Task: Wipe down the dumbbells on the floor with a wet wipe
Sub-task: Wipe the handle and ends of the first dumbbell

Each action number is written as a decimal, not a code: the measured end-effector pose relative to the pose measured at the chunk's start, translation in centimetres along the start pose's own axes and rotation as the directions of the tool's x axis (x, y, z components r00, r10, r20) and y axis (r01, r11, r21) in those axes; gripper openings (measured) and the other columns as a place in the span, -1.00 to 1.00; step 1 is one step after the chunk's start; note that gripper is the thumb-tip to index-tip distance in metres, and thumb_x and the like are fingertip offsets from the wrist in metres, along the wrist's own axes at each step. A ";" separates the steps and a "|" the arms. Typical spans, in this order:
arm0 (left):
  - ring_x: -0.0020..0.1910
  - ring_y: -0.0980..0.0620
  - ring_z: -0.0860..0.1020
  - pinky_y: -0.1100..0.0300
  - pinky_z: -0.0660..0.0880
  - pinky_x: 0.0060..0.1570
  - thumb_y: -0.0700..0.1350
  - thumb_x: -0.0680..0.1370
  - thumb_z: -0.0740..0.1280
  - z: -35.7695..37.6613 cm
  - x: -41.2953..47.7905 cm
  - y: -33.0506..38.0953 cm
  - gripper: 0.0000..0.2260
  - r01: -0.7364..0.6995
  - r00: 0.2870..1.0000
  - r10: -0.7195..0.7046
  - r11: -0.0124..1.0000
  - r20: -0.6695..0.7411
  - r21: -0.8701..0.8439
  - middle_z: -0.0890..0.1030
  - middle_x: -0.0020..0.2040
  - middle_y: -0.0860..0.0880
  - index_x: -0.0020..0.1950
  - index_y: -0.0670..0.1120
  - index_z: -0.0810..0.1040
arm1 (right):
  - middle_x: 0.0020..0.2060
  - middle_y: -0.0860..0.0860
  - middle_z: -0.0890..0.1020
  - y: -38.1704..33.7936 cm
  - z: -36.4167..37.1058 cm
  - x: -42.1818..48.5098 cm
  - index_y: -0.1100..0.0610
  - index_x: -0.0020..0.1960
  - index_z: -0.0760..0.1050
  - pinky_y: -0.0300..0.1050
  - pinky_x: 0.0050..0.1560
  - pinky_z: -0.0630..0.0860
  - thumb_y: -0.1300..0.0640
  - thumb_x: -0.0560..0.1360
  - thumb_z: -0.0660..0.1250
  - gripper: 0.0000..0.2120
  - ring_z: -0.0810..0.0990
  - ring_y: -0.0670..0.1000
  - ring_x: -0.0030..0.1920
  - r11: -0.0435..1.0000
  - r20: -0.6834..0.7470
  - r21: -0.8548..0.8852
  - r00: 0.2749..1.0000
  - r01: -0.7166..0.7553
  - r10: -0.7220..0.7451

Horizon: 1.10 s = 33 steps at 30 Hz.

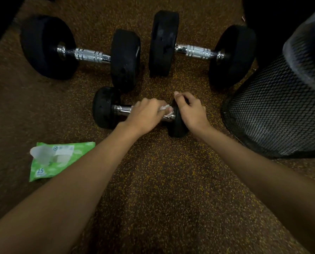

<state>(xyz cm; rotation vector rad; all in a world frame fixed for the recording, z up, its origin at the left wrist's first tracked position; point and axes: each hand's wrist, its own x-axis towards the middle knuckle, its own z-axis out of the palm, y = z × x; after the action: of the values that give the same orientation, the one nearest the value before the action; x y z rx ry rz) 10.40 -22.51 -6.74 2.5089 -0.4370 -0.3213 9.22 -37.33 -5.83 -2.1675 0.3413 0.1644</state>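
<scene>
A small black dumbbell [105, 107] with a chrome handle lies on the speckled floor in the middle of the head view. My left hand [145, 116] is closed around its handle, pressing a crumpled white wet wipe [165, 109] against the chrome near the right weight. My right hand [191, 111] grips the top of the dumbbell's right weight, which it mostly hides. Two larger black dumbbells lie behind: one at the left [90, 55], one at the right [197, 51].
A green wet wipe pack [57, 159] with its flap open lies on the floor at the left, beside my left forearm. A black mesh bin [274, 110] with a plastic liner stands at the right, close to my right hand. Dark shapes fill both far corners.
</scene>
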 end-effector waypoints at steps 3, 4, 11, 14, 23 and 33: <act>0.25 -0.06 0.48 0.14 0.23 0.29 -0.08 0.60 0.21 1.5 -1.9 -0.4 -0.72 -0.189 0.975 0.197 0.978 -0.100 0.088 0.58 0.22 -0.07 0.28 -0.07 0.52 | -0.07 -0.06 0.54 0.1 0.1 -0.3 0.05 0.14 0.52 -0.71 -0.26 0.19 -0.11 0.59 0.14 -0.68 0.44 -0.10 -0.07 1.000 -0.002 -0.002 1.000 0.013 -0.013; 0.34 -0.05 0.43 0.16 0.12 0.37 -0.15 0.58 0.19 1.9 -2.6 -0.8 -0.67 -0.250 0.957 0.265 0.960 -0.114 0.129 0.53 0.30 -0.08 0.34 -0.11 0.47 | -0.08 -0.07 0.55 0.2 0.1 -0.3 0.05 0.13 0.52 -0.71 -0.24 0.18 -0.10 0.59 0.14 -0.70 0.44 -0.11 -0.05 1.000 -0.003 -0.002 1.000 0.019 -0.019; 0.43 -0.12 0.30 0.03 0.14 0.42 -0.31 0.53 0.18 4.0 -4.8 -2.8 -0.55 -0.380 0.897 0.429 0.870 -0.103 0.316 0.38 0.42 -0.15 0.43 -0.20 0.33 | -0.09 -0.09 0.56 0.3 0.2 -0.5 0.01 0.12 0.54 -0.29 0.00 0.28 -0.11 0.59 0.16 -0.71 0.47 -0.10 0.00 0.999 -0.017 0.035 1.000 0.018 -0.018; 0.40 -0.16 0.35 0.02 0.16 0.38 -0.35 0.50 0.26 4.2 -5.3 -2.8 -0.54 -0.383 0.891 0.447 0.832 -0.077 0.402 0.40 0.40 -0.17 0.41 -0.23 0.37 | -0.09 -0.08 0.56 0.3 0.2 -0.5 0.01 0.13 0.54 -0.31 -0.05 0.25 -0.12 0.59 0.15 -0.70 0.46 -0.11 -0.02 0.999 -0.015 0.032 1.000 0.016 -0.016; 0.31 -0.07 0.47 0.12 0.28 0.35 -0.33 0.51 0.19 1.7 -4.5 -0.9 -0.60 -0.163 0.941 0.254 0.919 -0.224 0.360 0.52 0.30 -0.15 0.34 -0.21 0.46 | -0.06 -0.05 0.59 0.6 0.3 -0.2 -0.02 0.11 0.54 -0.37 -0.20 0.24 -0.13 0.58 0.16 -0.72 0.46 -0.10 -0.02 0.999 -0.016 0.046 1.000 0.020 -0.020; 0.45 -0.15 0.25 0.10 -0.04 0.45 -0.21 0.54 -0.01 2.6 -4.6 -1.9 -0.54 -0.298 0.943 0.330 0.889 -0.037 0.347 0.36 0.43 -0.18 0.45 -0.21 0.30 | -0.06 -0.06 0.59 0.6 0.3 -0.3 0.00 0.14 0.53 -0.36 -0.19 0.27 -0.13 0.59 0.14 -0.70 0.49 -0.08 0.00 0.999 -0.006 0.021 0.999 0.038 -0.038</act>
<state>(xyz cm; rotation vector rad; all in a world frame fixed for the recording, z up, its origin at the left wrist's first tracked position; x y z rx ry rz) 5.78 -20.54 -9.35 2.7058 -0.9152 0.0049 8.78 -37.39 -6.40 -2.1530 0.3032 0.1329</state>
